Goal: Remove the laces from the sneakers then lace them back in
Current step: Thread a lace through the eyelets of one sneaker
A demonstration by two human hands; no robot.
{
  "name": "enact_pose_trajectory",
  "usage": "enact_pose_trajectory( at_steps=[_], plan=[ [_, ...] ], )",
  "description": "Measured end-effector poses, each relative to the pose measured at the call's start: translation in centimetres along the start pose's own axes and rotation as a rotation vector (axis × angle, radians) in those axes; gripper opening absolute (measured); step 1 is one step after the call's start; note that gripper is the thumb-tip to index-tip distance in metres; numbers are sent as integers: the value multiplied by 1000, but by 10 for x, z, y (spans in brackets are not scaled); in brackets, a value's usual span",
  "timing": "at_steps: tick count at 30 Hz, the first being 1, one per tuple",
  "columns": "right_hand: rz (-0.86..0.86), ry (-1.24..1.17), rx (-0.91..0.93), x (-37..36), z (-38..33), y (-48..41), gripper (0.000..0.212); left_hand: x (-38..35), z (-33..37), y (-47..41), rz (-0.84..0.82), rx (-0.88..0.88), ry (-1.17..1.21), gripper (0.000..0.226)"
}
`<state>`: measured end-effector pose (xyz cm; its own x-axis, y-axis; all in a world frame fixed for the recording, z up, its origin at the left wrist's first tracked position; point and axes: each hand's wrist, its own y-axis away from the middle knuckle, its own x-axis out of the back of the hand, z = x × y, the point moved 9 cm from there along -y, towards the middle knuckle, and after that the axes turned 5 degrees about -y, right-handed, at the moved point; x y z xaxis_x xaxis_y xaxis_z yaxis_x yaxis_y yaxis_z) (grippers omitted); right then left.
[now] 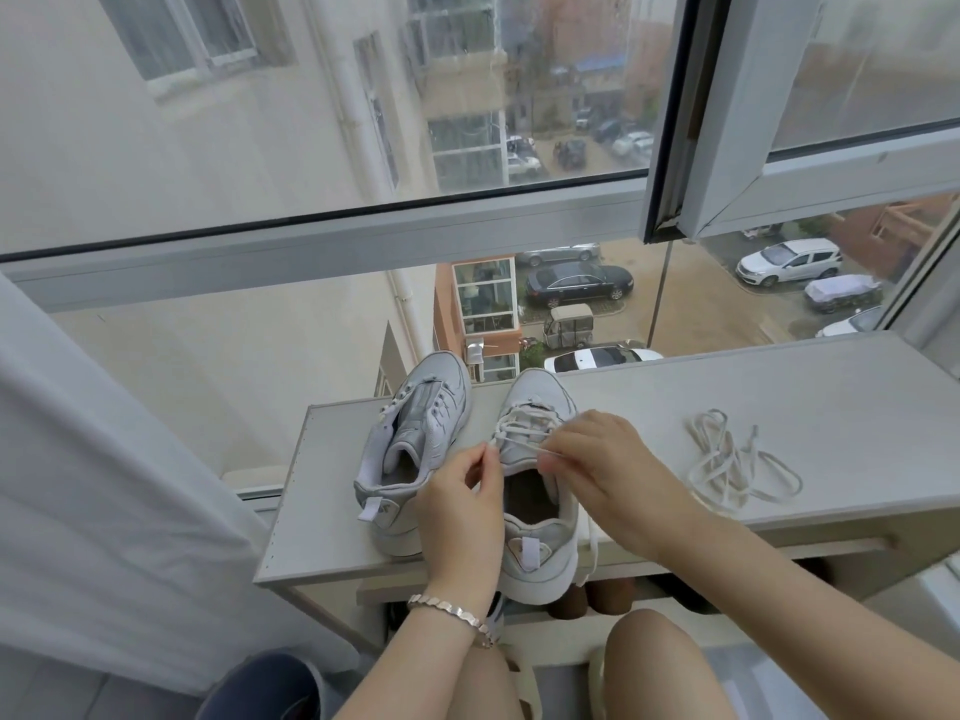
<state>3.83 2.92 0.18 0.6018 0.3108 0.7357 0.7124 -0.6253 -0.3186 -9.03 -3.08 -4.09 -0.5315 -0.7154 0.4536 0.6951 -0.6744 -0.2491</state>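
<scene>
Standing side by side on a pale shelf (779, 402) by the window, two white sneakers point away from the person. The left sneaker (415, 439) has bare eyelets, while the right sneaker (540, 548) has a lace (519, 432) threaded through its eyelets. The left hand (460, 511) pinches one strand of that lace between thumb and fingertips. The right hand (608, 465), fingers curled, pinches another. A loose lace (737, 467) lies tangled on the shelf, right of the shoes.
</scene>
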Motion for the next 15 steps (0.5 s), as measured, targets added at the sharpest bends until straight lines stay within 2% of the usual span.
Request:
enact_pose_trajectory(
  at_steps=[3,7,9,12,13,15],
  plan=[
    [21,-325,-43,24,-14,21,41,3,5,4,51,-21,-22,19],
    [123,-452,-77,46,-19,39,37,-1,10,7,30,-34,-54,26],
    [184,-594,-181,50,-4,42,35,-4,9,7,5,-22,-54,26],
    [272,-851,-439,53,28,44,36,-4,11,5,-32,-6,-95,19],
    [289,-894,-499,55,33,44,36,-3,16,5,-34,-33,-125,16],
    [297,-904,-550,60,39,44,35,2,43,7,8,-229,-174,17]
  ],
)
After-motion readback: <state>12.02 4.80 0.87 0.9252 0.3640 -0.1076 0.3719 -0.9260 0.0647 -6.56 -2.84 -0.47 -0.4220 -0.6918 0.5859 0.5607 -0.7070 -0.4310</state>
